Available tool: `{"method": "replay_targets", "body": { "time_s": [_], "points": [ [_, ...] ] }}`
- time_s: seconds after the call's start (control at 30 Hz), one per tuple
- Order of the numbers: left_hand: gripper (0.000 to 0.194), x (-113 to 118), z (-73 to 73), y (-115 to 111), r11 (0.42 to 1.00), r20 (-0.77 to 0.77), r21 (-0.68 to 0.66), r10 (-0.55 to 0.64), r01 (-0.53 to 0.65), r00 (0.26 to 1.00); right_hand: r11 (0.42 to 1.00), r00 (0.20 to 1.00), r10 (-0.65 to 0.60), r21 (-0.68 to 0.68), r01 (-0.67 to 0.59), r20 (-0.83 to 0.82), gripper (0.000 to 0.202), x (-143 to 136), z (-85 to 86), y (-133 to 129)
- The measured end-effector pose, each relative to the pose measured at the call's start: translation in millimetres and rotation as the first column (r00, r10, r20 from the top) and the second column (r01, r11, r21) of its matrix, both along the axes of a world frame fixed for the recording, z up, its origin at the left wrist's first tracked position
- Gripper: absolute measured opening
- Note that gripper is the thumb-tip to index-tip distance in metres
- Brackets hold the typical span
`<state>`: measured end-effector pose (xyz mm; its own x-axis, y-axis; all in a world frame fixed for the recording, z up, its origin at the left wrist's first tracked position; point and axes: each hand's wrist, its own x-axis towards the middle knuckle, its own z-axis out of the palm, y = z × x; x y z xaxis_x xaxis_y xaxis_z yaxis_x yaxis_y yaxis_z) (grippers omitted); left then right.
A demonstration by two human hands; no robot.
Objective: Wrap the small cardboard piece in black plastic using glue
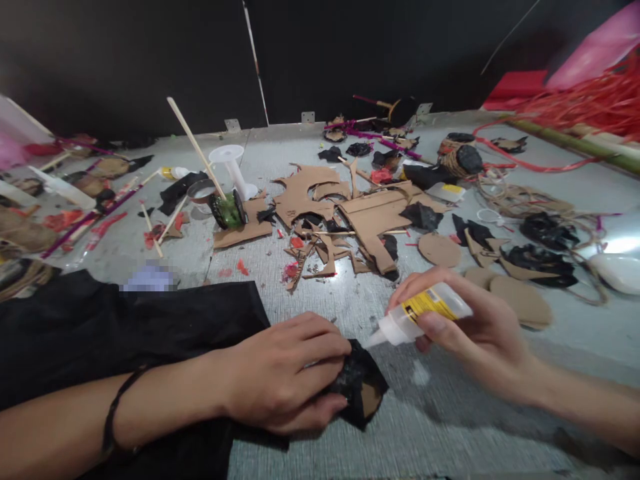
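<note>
My left hand (293,373) holds down a small cardboard piece wrapped in black material (364,388), its fingers bent over the left part. Brown cardboard shows at the lower right of that piece. In my right hand (475,333) is a clear glue bottle with a yellow label (430,305), tilted so that its nozzle points down and left. The nozzle tip is close to the upper edge of the black piece; whether they touch I cannot tell. A large black sheet (125,333) lies under and beyond my left forearm.
Cut cardboard scraps (370,213) spread over the middle of the table (320,460). A white spool (235,170) and a green object with a stick (229,210) stand left of them. Cardboard discs (520,301) and black scraps lie right. Red strands (590,100) fill the back right.
</note>
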<state>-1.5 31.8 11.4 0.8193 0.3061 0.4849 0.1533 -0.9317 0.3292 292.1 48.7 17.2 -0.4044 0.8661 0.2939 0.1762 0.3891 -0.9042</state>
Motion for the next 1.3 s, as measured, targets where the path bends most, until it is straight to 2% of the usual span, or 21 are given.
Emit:
{"method": "replay_targets", "body": {
  "time_s": [0.2, 0.37, 0.6, 0.73, 0.97, 1.07, 1.3],
  "points": [
    [0.024, -0.2, -0.9, 0.2, 1.000, 0.009, 0.010, -0.002, 0.001, 1.000, 0.998, 0.988, 0.046, 0.029, -0.051, 0.146, 0.020, -0.9, -1.9, -0.3],
    [0.026, -0.8, -0.7, -1.1, 1.000, -0.006, -0.003, -0.004, 0.004, 1.000, 0.998, 0.973, 0.051, -0.037, -0.043, 0.226, 0.028, -1.9, -3.1, 0.9],
    [0.024, -1.1, -0.4, -0.4, 1.000, 0.003, 0.020, 0.006, -0.006, 1.000, 0.998, 0.975, 0.050, -0.037, -0.043, 0.216, 0.031, -5.5, 1.7, 4.3],
    [0.026, -0.9, -0.2, -0.9, 1.000, -0.006, 0.016, 0.004, -0.004, 1.000, 0.995, 0.979, 0.039, -0.097, -0.020, 0.202, 0.034, -7.0, 2.8, 2.0],
    [0.025, -0.3, 0.5, -0.3, 1.000, -0.009, 0.012, 0.002, -0.001, 1.000, 0.971, 0.998, 0.061, -0.234, -0.053, 0.030, 0.033, -6.6, 8.4, 1.8],
    [0.024, 0.1, 0.7, 0.1, 1.000, -0.007, 0.006, -0.003, 0.003, 1.000, 0.960, 0.999, 0.041, -0.277, -0.037, 0.007, 0.038, -7.3, 11.5, 3.5],
    [0.022, -1.3, 1.6, -0.1, 1.000, -0.013, 0.012, 0.001, -0.001, 1.000, 0.966, 0.999, 0.016, -0.260, -0.005, 0.040, 0.050, -10.0, 15.0, 3.1]
  ]
}}
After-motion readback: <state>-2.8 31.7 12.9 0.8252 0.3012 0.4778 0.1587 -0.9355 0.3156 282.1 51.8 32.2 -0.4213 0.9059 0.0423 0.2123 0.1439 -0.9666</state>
